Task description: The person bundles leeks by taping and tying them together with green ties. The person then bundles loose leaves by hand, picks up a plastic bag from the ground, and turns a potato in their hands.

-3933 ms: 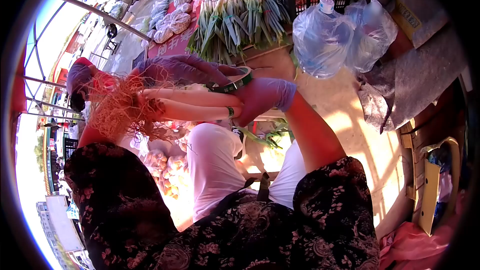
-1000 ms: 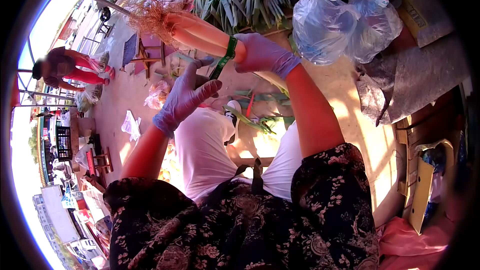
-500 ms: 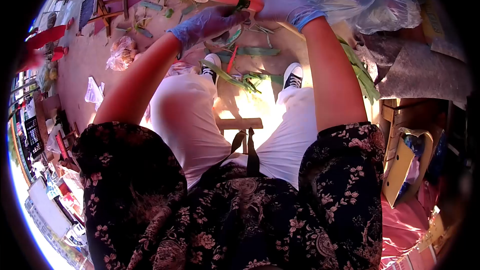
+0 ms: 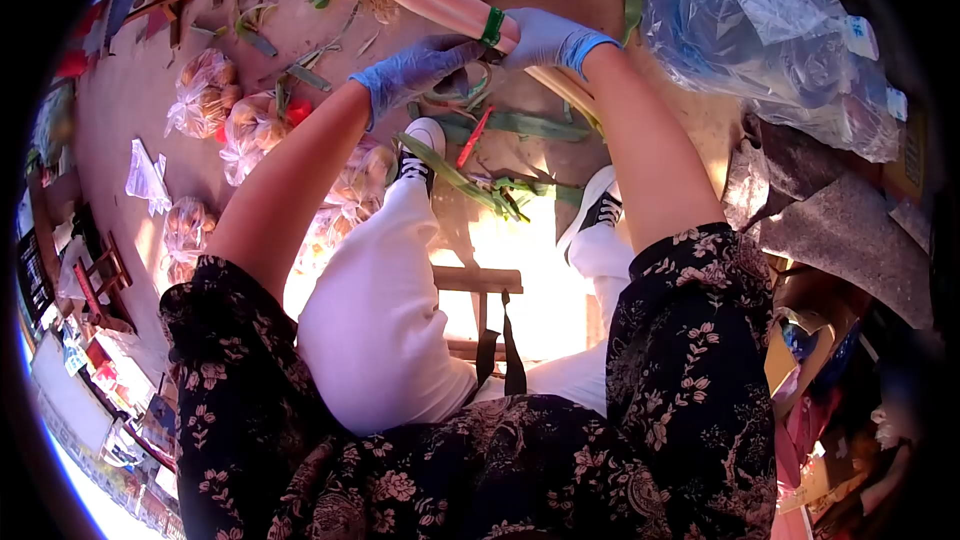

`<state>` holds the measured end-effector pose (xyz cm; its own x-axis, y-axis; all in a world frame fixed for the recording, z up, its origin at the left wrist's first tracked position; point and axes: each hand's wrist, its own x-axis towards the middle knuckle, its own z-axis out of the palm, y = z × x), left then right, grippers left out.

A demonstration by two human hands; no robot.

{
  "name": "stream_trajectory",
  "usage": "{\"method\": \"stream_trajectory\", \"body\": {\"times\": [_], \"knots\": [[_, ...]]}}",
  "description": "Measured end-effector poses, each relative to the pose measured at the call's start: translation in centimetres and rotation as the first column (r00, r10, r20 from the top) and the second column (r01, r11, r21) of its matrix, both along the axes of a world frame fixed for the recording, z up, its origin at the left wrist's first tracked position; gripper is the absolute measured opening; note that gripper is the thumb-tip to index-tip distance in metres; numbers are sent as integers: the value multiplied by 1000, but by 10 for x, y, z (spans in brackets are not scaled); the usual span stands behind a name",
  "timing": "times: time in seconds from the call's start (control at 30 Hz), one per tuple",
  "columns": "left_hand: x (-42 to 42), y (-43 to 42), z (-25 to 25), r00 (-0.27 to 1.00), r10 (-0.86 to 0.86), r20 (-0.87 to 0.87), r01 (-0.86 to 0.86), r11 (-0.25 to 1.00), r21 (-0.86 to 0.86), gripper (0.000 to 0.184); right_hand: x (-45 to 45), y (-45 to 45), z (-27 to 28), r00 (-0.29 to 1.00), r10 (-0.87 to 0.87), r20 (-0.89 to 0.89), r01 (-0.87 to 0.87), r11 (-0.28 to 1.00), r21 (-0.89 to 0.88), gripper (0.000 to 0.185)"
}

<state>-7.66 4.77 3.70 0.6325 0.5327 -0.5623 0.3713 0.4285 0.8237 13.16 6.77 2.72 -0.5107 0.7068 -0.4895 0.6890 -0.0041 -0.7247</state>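
Note:
A bunch of long white leeks [image 4: 440, 0] with shaggy roots slants across the top of the head view, root end up and left. Green tape [image 4: 491, 27] circles the stalks. My right hand [image 4: 540, 38], in a thin blue glove, is wrapped round the bunch just right of the tape, and the stalks run on beneath it toward my right forearm. Just below the band is my gloved left hand [image 4: 415, 70], its fingers closed by the tape's lower end. Its fingertips are partly hidden.
Cut green leaves [image 4: 530, 126] and a red strip [image 4: 474, 139] lie on the ground between my shoes. Bags of roundish produce [image 4: 205, 90] stand at left. Large clear plastic bags [image 4: 750, 30] lie at upper right, above grey cloth [image 4: 850, 225]. A wooden stool [image 4: 480, 280] shows between my legs.
The view has shifted, bringing more bags at left into sight. Both hands keep their place at the taped leeks, with the left fingers slightly lower beside the band. My legs have moved.

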Motion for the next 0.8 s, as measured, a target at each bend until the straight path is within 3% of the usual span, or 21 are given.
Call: {"method": "stream_trajectory", "body": {"times": [0.03, 0.13, 0.2, 0.3, 0.4, 0.5, 0.53, 0.6, 0.7, 0.73, 0.8], "knots": [[0, 8, -15, 999, 28, -15, -28, 1000, -2, 42, -2, 9, -21, 1000, -10, -28, 9, 999, -35, 47], [-3, 18, -42, 970, 201, -138, -232, 935, -267, 27, -10, 35, -82, 995, 79, -62, -90, 976, -198, 51], [-5, 23, -63, 950, 258, -178, -298, 918, -262, 24, -20, 45, -115, 983, 152, -101, -178, 921, -346, 51], [-16, 17, -98, 934, 339, -113, -357, 878, -318, 21, -28, 46, -143, 989, 138, -43, -142, 872, -469, 49], [-20, 8, -109, 902, 398, -166, -430, 818, -382, 21, -32, 46, -141, 987, 153, 45, -131, 937, -323, 48], [-26, -1, -130, 871, 449, -196, -490, 797, -353, 22, -32, 35, -163, 984, -11, 178, 49, 976, -211, 37], [-27, -2, -140, 866, 463, -188, -499, 799, -335, 22, -31, 30, -168, 951, -157, 266, 149, 988, 50, 32], [-26, -10, -163, 875, 448, -184, -484, 827, -285, 23, -25, 15, -165, 826, -470, 312, 238, 792, 563, 21], [-30, -22, -184, 883, 426, -197, -462, 862, -207, 25, -6, -21, -147, 854, -521, -20, 436, 693, 574, 12], [-30, -27, -184, 866, 462, -191, -495, 845, -202, 26, 0, -39, -143, 843, -528, -104, 507, 715, 481, 13], [-30, -32, -184, 833, 515, -202, -550, 812, -198, 28, 2, -91, -133, 810, -584, 61, 539, 780, 318, 14]]}}
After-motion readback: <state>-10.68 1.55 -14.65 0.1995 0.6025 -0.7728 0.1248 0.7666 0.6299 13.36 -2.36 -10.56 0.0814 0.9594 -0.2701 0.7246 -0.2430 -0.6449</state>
